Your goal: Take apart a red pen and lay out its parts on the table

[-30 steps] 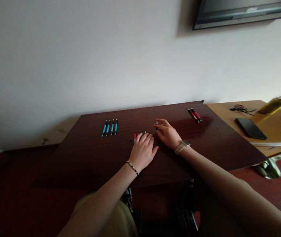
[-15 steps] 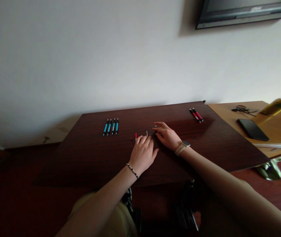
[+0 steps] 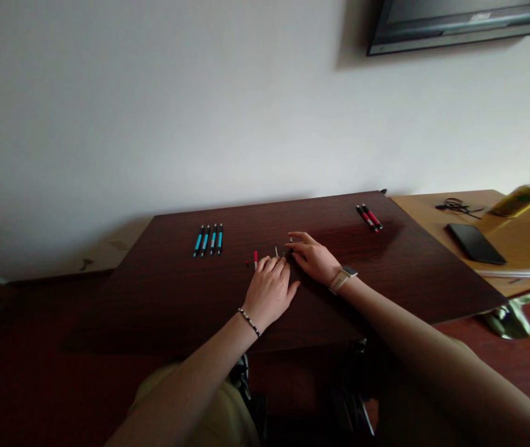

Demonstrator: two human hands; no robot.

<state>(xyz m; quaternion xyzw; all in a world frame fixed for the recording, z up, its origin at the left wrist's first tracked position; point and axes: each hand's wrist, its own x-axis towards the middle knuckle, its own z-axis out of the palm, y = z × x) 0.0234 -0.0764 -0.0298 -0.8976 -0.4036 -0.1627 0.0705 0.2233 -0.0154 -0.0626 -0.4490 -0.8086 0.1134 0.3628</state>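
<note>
My left hand lies palm down on the dark table, its fingers over small pen parts. A red barrel piece and a thin white piece show just beyond its fingertips; a tiny red piece lies to their left. My right hand, with a watch at the wrist, is beside it, fingers bent around a small dark part with a light tip. Several blue-and-black pens lie in a row at the left. Red-and-black pens lie at the back right.
The dark table stands against a white wall. On the wooden surface at the right are a black phone, a coiled cable and a yellow can. A screen hangs above.
The small part at my right hand's fingertips has shifted slightly left. My left hand stays nearly in place.
</note>
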